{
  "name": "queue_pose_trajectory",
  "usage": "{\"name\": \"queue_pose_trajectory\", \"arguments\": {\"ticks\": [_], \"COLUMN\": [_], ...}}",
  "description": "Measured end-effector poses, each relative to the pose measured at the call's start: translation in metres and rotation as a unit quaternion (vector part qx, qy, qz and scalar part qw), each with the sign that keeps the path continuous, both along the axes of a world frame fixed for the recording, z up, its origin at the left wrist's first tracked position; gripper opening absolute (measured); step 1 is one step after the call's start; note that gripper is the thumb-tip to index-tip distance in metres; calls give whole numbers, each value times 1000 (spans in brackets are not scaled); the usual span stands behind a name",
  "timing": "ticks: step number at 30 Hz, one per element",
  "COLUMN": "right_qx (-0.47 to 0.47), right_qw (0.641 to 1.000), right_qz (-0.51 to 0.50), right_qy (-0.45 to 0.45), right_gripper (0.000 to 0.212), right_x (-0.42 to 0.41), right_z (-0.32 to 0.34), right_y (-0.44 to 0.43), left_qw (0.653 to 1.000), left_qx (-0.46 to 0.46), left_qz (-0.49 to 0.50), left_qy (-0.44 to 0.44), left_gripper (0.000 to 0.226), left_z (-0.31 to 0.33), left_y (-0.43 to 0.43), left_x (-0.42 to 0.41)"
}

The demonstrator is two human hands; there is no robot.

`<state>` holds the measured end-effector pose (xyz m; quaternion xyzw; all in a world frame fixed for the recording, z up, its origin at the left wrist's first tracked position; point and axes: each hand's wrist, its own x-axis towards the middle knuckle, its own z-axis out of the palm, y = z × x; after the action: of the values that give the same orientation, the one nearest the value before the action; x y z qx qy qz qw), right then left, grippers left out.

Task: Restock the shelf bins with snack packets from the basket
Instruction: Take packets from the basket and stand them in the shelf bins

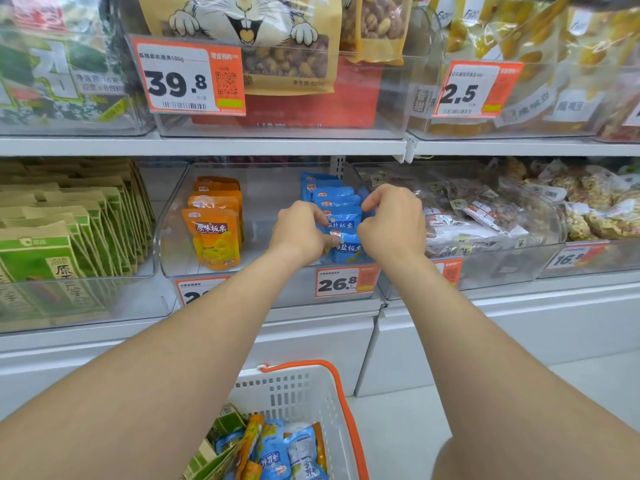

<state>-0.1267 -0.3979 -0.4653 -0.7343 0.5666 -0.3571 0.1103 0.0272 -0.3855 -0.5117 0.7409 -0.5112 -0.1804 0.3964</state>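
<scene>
Shop shelving ahead: both hands, left hand [300, 234] and right hand [393, 221], pinch the upright blue packets [341, 216] between them in the clear bin [263, 271]; basket [311, 389] below

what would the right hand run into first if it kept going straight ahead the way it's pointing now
Probably the blue packets: the right hand curls leftward and forward at the row's right edge. Depth is unclear, so the clear bin wall behind could be next.
</scene>
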Motion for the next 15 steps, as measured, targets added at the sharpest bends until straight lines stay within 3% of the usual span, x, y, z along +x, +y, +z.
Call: {"name": "queue_pose_trajectory", "arguments": {"ticks": [6, 15], "right_qx": [3, 9], "right_qw": [1000, 1000], "right_qz": [16, 11], "right_qy": [-1, -12], "right_gripper": [35, 36], "right_x": [-1, 0], "right_z": [2, 0], "right_y": [7, 5], "left_qw": [1000, 989], "left_qx": [5, -5], "left_qz": [-20, 59], "left_qy": [-20, 132], "left_gripper": [18, 12], "left_z": [4, 4], "left_y": [1, -12], "left_x": [5, -2]}}
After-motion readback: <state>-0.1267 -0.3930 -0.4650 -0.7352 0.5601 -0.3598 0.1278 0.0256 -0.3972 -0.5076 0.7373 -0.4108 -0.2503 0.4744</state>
